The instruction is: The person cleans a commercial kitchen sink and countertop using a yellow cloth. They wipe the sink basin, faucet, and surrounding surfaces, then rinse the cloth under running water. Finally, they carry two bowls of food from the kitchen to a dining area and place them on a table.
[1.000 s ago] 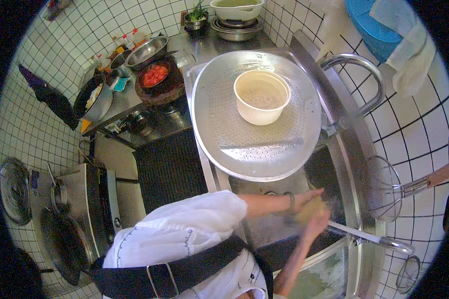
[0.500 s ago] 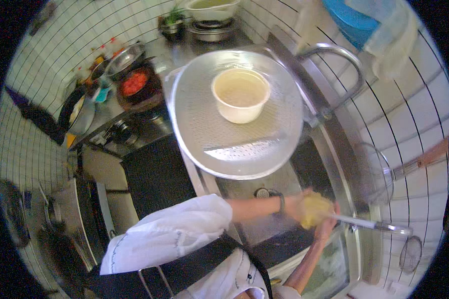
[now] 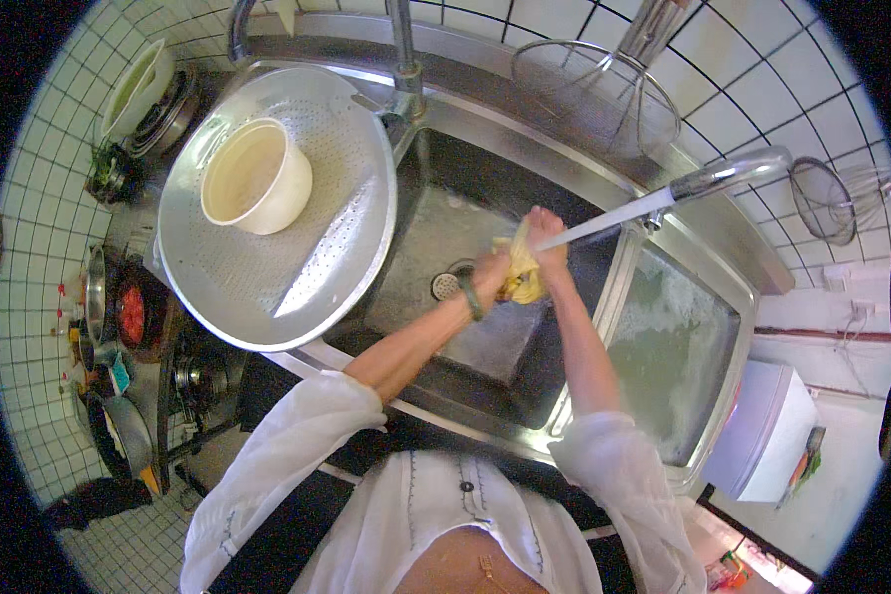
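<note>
Over the left sink basin (image 3: 436,228), my two hands meet on a crumpled yellow cloth (image 3: 527,282). My left hand (image 3: 490,274), with a dark band at the wrist, is closed round its left side. My right hand (image 3: 549,243) presses on it from the right, its fingers partly hidden and a little blurred. A chrome tap (image 3: 728,176) reaches in from the right, and a straight white length runs from its end to my hands; whether this is water or a tube I cannot tell. Below the hands, a round drain (image 3: 445,287) shows in the basin floor.
A large perforated metal colander (image 3: 337,267) rests across the sink's left side, holding a cream tub (image 3: 287,188). Cloudy, foamy water fills the right basin (image 3: 663,346). A wire strainer (image 3: 824,203) and a large whisk (image 3: 604,89) hang by the wall. Pans (image 3: 119,436) stand far left.
My view has turned toward the sink, so the colander now appears further left and both forearms show. Both hands stay together on the yellow cloth at the white length's end.
</note>
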`<state>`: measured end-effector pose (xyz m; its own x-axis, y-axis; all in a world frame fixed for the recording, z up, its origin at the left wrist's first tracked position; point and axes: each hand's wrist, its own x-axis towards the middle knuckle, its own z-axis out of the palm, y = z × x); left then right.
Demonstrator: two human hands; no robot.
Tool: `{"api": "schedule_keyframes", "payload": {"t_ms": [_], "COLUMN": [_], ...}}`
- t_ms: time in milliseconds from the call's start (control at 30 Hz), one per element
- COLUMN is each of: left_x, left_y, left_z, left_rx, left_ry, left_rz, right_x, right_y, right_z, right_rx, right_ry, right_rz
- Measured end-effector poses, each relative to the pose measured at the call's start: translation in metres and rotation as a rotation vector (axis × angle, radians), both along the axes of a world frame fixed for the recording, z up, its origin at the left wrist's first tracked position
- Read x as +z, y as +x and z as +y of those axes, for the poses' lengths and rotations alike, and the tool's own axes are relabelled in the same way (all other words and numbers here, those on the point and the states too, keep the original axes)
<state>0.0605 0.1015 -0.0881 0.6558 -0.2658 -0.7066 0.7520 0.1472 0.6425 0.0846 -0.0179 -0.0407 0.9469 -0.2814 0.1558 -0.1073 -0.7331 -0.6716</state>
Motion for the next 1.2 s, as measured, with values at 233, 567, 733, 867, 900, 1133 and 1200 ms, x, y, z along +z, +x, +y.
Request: {"api": "schedule_keyframes", "payload": {"t_ms": [233,567,733,867,900,1133,1200], "left_x": [0.015,0.062,0.114,0.121,0.119,0.110,0.107], "left_y": [0.031,0.036,0.042,0.058,0.060,0.054,0.057], "left_z": [0.062,0.023,0.033,0.047,0.049,0.025,0.020], "left_rx": [0.223,0.118,-0.117,-0.131,-0.164,0.085,-0.115], "left_ry": [-0.151,-0.736,-0.472,0.058,0.273,-0.343,-0.048], "left_rz": [-0.254,-0.229,-0.509,-1.001,-1.180,-0.597,-0.891], "right_x": [0.041,0.037,0.055,0.076,0.080,0.090,0.099], "right_y": [-0.042,-0.062,-0.051,-0.048,-0.047,-0.037,-0.037], "right_z": [-0.023,-0.013,-0.029,-0.032,-0.033,-0.032,-0.031], "right_rx": [0.273,0.195,0.326,0.235,0.200,0.036,0.019], "right_ry": [0.471,0.572,0.091,0.205,0.341,0.298,0.416], "right_rz": [0.255,0.011,0.041,0.071,0.152,-0.086,-0.118]}}
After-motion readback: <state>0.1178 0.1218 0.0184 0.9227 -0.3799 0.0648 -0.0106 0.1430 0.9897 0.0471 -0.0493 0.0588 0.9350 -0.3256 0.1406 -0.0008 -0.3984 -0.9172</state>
